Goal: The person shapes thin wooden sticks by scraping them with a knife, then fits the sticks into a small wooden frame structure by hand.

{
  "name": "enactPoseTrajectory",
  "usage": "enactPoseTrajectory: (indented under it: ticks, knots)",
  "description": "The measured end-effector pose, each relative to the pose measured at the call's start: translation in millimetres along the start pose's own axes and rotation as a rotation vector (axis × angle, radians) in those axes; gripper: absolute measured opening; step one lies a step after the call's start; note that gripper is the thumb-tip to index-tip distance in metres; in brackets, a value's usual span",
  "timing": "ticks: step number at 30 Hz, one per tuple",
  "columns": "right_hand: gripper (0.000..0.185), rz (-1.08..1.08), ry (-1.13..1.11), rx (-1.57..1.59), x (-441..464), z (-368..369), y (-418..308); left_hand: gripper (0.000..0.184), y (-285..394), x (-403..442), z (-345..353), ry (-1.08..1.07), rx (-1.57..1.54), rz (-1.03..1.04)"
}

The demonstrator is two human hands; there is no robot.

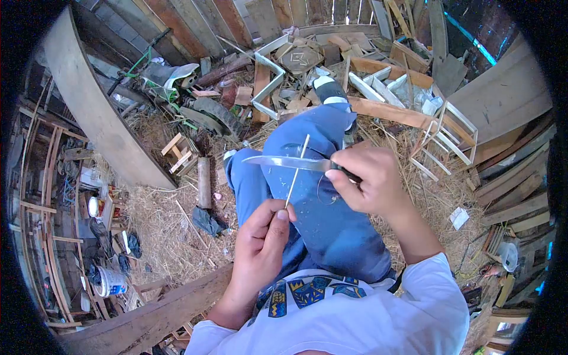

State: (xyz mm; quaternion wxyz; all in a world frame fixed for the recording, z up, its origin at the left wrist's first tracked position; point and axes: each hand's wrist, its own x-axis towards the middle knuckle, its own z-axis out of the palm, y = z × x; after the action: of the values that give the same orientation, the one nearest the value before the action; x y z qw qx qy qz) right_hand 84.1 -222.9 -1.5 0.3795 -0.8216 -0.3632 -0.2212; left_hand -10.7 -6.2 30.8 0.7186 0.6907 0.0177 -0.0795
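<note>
A thin pale stick (292, 184) rises from my left hand (264, 234), its lower end pinched between thumb and fingers. My right hand (368, 177) is wrapped round the dark handle of a knife (284, 161). The blade points left and crosses the stick near its upper part; whether the edge touches the wood I cannot tell. Both hands are above my legs in blue trousers (331, 225), where small pale shavings lie on the cloth. A thin loop, perhaps string, shows just below the knife handle.
Straw (160, 219) covers the ground around me. Wood scraps, white frames (441, 139) and a tyre (219, 115) lie ahead. A curved board (100, 100) leans at the left, above a white bucket (112, 281). A thick beam (154, 313) runs beside me at lower left.
</note>
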Motion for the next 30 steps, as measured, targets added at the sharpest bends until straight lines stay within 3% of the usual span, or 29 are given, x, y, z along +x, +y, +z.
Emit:
enactPoseTrajectory:
  ticks: [2, 4, 8, 10, 12, 14, 16, 18, 19, 23, 28, 30]
  knots:
    - [0.019, 0.036, 0.028, 0.000, 2, 0, -1, 0.018, -1, -1, 1, 0.005, 0.022, -0.019]
    - [0.017, -0.077, -0.061, 0.005, -3, 3, -9, 0.018, -1, -1, -1, -0.016, -0.013, -0.027]
    - [0.019, 0.069, 0.047, 0.029, 1, 0, 10, 0.018, -2, -1, -3, -0.041, -0.064, -0.061]
    - [0.018, -0.013, 0.017, 0.065, -2, 4, 1, 0.019, -3, -3, -1, -0.029, -0.049, -0.057]
    - [0.008, 0.053, -0.052, 0.041, -4, 5, 4, 0.019, -5, -1, -1, -0.026, -0.039, -0.061]
    - [0.012, 0.387, 0.136, 0.132, 3, 5, 30, 0.020, -10, 9, -6, 0.041, -0.068, -0.044]
    - [0.015, 0.328, 0.322, 0.082, 7, 5, 41, 0.020, -14, 14, -8, 0.049, -0.108, -0.033]
    - [0.015, 0.318, 0.214, 0.190, 0, 8, 23, 0.020, -15, 13, -6, 0.019, -0.137, -0.104]
    - [0.016, 0.197, 0.130, 0.059, -5, 9, 17, 0.020, -15, 13, -5, 0.013, -0.138, -0.112]
    - [0.018, 0.006, -0.057, 0.044, -11, 15, -4, 0.019, -12, 13, 0, 0.030, -0.129, -0.115]
    - [0.020, 0.033, -0.002, 0.038, -5, 16, 0, 0.019, -13, 13, -2, 0.048, -0.045, -0.031]
    - [0.018, -0.028, -0.097, 0.012, -5, 16, -10, 0.017, -16, 10, -4, 0.052, 0.009, -0.030]
